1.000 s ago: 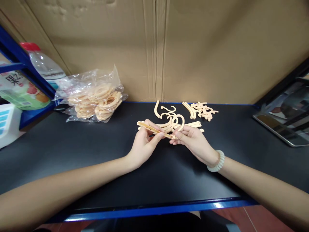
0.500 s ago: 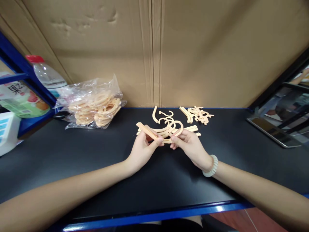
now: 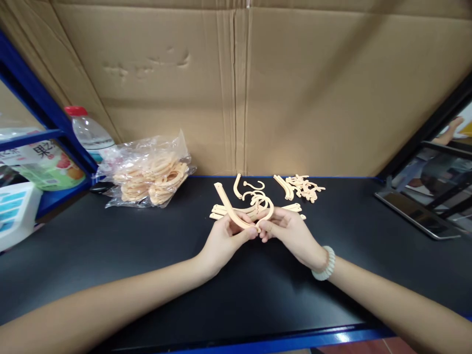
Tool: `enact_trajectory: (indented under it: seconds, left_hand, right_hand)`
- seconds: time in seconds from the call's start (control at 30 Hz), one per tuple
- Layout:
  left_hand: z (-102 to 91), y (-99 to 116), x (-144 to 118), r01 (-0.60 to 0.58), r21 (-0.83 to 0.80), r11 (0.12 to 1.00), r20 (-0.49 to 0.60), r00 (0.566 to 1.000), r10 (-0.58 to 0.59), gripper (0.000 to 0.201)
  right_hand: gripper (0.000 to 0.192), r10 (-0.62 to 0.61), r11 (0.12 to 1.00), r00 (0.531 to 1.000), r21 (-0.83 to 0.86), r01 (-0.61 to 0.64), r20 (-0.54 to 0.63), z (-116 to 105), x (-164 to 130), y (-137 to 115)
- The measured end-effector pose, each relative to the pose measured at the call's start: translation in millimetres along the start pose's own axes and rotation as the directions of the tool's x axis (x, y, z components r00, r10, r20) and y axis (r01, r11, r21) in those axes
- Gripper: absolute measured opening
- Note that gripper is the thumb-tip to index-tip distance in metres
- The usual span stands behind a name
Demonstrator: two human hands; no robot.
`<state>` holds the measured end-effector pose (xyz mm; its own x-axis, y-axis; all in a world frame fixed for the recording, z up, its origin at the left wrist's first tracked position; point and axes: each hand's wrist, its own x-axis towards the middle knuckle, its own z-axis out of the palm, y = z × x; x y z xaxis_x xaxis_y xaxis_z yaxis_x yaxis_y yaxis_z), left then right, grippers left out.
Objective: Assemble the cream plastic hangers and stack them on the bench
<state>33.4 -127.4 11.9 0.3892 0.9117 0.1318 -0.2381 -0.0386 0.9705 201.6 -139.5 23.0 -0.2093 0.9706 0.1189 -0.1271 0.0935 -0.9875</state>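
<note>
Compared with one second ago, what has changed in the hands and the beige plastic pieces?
The long beige strip, lying nearly flat earlier, now tilts up at its far end, pinched by the left hand and right hand. Both kept their grip. The loose pieces and bag stayed put.

A black work table [image 3: 110, 255] fills the lower half of the view, its near edge trimmed in blue [image 3: 332, 339]. Behind it, from nine o'clock round to three, a wall of brown corrugated cardboard [image 3: 313, 93] stands upright, with a vertical fold seam [image 3: 239, 98] at twelve o'clock and a few dents at eleven. At nine o'clock a blue metal shelf frame [image 3: 40, 105] slants away. At three o'clock a dark frame post [image 3: 424, 132] rises beside a shiny grey panel [image 3: 416, 214] that lies on the table and reflects the surroundings. Light is soft and even, brightest on the cardboard, with a glint on the blue trim at five o'clock.
</note>
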Motion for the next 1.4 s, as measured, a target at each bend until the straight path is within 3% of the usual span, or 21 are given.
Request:
enact_trajectory:
  seconds: [0.13, 0.2, 0.23, 0.3, 0.37, 0.4, 0.43, 0.5, 0.77, 1.0, 1.07, 1.17, 1.27, 1.4]
  left_hand:
    - [-2.7, 3.4, 1.3, 0.087, -0.034, 0.996, -0.071, 0.993, -0.089, 0.021]
    - [-3.6, 4.2, 2.0, 0.099, -0.056, 0.994, -0.08, 0.991, -0.103, 0.021]
    - [-3.8, 4.3, 2.2, 0.099, -0.07, 0.993, -0.084, 0.991, -0.105, 0.021]
    - [-3.8, 4.0, 2.6, 0.098, -0.096, 0.991, -0.093, 0.99, -0.107, 0.022]
    - [-3.6, 3.4, 2.8, 0.095, -0.103, 0.99, -0.097, 0.99, -0.105, 0.022]
    - [-3.5, 3.1, 2.9, 0.092, -0.099, 0.991, -0.095, 0.99, -0.101, 0.021]
    - [-3.4, 2.7, 3.1, 0.089, -0.092, 0.992, -0.091, 0.991, -0.097, 0.02]
    - [-3.4, 2.0, 3.5, 0.087, -0.079, 0.993, -0.081, 0.992, -0.093, 0.018]
    - [-4.9, 2.0, 4.8, 0.111, -0.09, 0.99, -0.075, 0.99, -0.117, 0.019]
    - [-5.9, 1.1, 5.0, 0.123, -0.102, 0.987, -0.079, 0.988, -0.131, 0.021]
    - [-6.1, 0.7, 4.9, 0.114, -0.104, 0.988, -0.078, 0.989, -0.123, 0.021]
    - [-6.1, 0.3, 4.8, 0.114, -0.112, 0.987, -0.073, 0.99, -0.122, 0.022]
    - [-5.5, 0.3, 4.7, 0.11, -0.127, 0.986, -0.078, 0.99, -0.121, 0.021]
    - [-4.6, 1.4, 4.3, 0.101, -0.142, 0.985, -0.088, 0.99, -0.114, 0.021]
  right_hand:
    - [0.035, -0.133, 0.991, 0.986, -0.034, 0.13, -0.103, -32.2, 17.9, -15.6]
    - [0.033, -0.218, 0.953, 0.966, -0.245, 0.179, -0.139, -56.3, 29.8, -22.2]
    - [0.028, -0.254, 0.889, 0.959, -0.42, 0.182, -0.123, -69.0, 35.5, -24.1]
    - [0.017, -0.34, 0.617, 0.94, -0.76, 0.204, -0.023, -92.6, 45.5, -24.4]
    - [0.013, -0.339, 0.278, 0.926, -0.923, 0.267, 0.166, -111.0, 53.1, -20.6]
    - [0.013, -0.307, 0.167, 0.921, -0.939, 0.301, 0.24, -117.4, 56.1, -17.7]
    - [0.014, -0.274, 0.103, 0.917, -0.939, 0.329, 0.291, -122.1, 58.6, -14.7]
    - [0.014, -0.238, 0.074, 0.914, -0.933, 0.353, 0.328, -126.7, 62.5, -8.9]
    - [0.02, -0.294, 0.154, 0.923, -0.941, 0.302, 0.248, -120.3, 67.7, 1.4]
    - [0.018, -0.42, 0.383, 0.903, -0.884, 0.266, 0.09, -111.6, 62.5, -5.5]
    - [0.023, -0.448, 0.565, 0.894, -0.782, 0.264, -0.022, -102.8, 57.1, -11.9]
    - [0.022, -0.417, 0.861, 0.886, -0.4, 0.314, -0.201, -81.8, 43.4, -23.5]
    - [0.022, -0.333, 0.943, 0.919, -0.101, 0.318, -0.21, -56.7, 25.8, -30.4]
    - [0.02, -0.213, 0.974, 0.967, 0.049, 0.221, -0.137, -29.6, 7.7, -25.1]
